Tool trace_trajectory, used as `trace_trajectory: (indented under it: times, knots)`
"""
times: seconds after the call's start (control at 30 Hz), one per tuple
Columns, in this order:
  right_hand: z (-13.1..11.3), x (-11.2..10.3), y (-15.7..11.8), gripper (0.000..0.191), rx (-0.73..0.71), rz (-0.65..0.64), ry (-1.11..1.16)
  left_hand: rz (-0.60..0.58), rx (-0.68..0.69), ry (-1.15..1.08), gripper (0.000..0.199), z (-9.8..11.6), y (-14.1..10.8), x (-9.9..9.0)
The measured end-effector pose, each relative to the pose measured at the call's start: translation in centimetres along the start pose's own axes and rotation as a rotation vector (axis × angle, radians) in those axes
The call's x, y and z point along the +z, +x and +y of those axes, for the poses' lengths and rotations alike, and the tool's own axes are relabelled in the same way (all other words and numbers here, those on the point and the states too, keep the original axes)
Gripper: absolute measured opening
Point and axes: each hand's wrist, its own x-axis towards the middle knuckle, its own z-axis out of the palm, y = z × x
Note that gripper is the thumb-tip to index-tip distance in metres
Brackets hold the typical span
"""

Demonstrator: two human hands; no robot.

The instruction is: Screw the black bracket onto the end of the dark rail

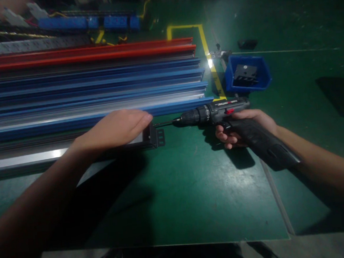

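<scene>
My right hand (246, 127) is wrapped round the grip of a black cordless drill (212, 112) with a red switch on its side. The drill points left, and its long bit (164, 124) reaches the black end bracket (154, 136) of a metal profile (43, 156). Whether the tip sits in a screw is too small to tell. Across the end of that profile lies my left hand (121, 127), palm down, fingers together and bent over its far side. The hand covers part of the profile; its fingertips are partly hidden.
Several blue profiles (98, 97) and red profiles (94, 55) lie parallel behind. A blue bin (248, 73) with black plates stands at right, beside yellow tape (205, 43). Blue blocks with wires (89, 22) are at the back left. The green table's front edge (169, 245) is near me.
</scene>
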Motion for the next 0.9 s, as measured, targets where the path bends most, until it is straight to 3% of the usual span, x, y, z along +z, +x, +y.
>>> trace_trajectory:
  times: [0.9]
  knots:
    - [0.00,-0.03,0.02,0.038,-0.001,0.011,0.000,0.025,0.038,-0.003,0.057,-0.20,-0.07,0.19]
